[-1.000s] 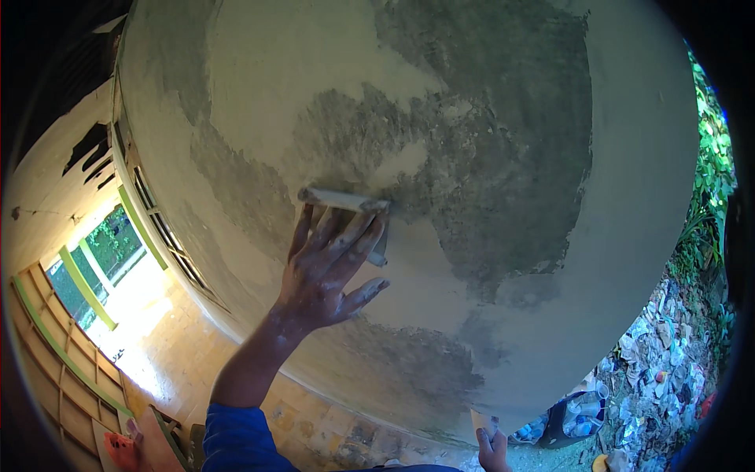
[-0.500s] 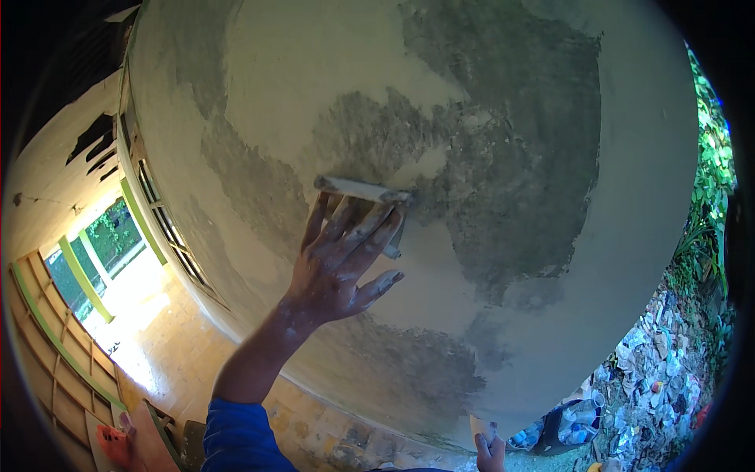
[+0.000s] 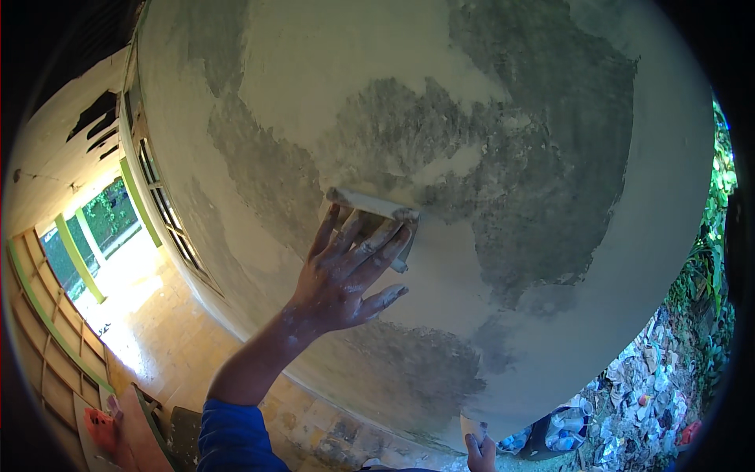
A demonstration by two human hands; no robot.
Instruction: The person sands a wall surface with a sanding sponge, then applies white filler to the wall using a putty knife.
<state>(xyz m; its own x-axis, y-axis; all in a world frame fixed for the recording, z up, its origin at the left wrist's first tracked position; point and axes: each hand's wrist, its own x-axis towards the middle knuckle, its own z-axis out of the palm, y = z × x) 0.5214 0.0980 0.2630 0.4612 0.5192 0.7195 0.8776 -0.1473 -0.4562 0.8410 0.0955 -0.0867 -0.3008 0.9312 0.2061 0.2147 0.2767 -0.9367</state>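
My left hand point(image 3: 334, 283), dusted with white, presses a flat, wide-edged scraper point(image 3: 373, 206) against the wall point(image 3: 307, 71). Its fingers stretch over the back of the tool, and the thumb sticks out to the right. Pale filler coats much of the wall, between rough dark grey patches point(image 3: 543, 173). Low in the picture, my right hand point(image 3: 481, 455) grips a smaller pale blade point(image 3: 470, 427), smeared with grey, away from the wall work. The handle of that blade is hidden by the fingers.
A dark container point(image 3: 550, 436) with plastic waste stands at the wall's foot, beside a heap of litter point(image 3: 641, 393) and green plants point(image 3: 700, 275). To the left lie a tiled floor point(image 3: 185, 315), a barred window point(image 3: 169, 212) and a red object point(image 3: 101, 429) on a board.
My left hand and its scraper have slid slightly down and leftward over the wall. The view has shifted, so the grey patches sit farther right. My right hand still grips the blade.
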